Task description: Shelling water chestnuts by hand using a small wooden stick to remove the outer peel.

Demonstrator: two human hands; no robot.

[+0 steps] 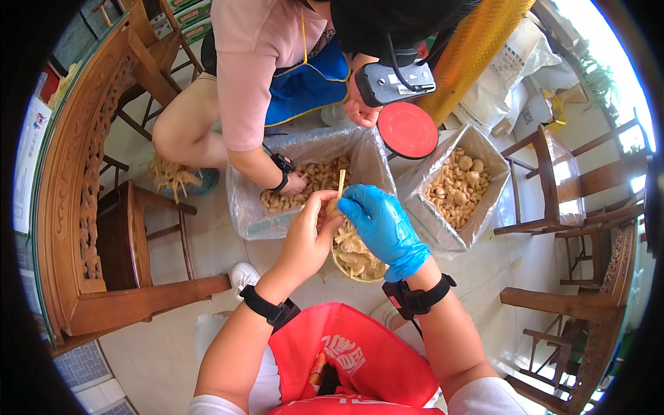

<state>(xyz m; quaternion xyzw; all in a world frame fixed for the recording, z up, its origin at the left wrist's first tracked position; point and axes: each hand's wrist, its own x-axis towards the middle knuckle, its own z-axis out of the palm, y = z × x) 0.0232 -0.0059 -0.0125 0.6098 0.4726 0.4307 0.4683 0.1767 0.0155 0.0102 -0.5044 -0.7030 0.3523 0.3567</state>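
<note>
My bare left hand (308, 228) and my blue-gloved right hand (381, 223) meet above a small basket (357, 279). Between their fingertips is a garlic bulb, mostly covered by the fingers, with its dry stalk (342, 180) pointing up. Papery garlic skins and cut stalks (360, 257) fill the basket below. Beyond my hands stands a plastic-lined bin (311, 140) holding loose garlic cloves (327, 174). To the right, a second lined bin (415, 207) contains cloves and several whole bulbs (471, 177).
Opposite me, a co-worker's hand (294, 185) reaches into the left bin. A round red stool (408, 129) stands between the bins. Wooden chairs (560, 181) flank the right side, a carved wooden table (93, 181) the left. A bundle of stalks (174, 176) lies near the table.
</note>
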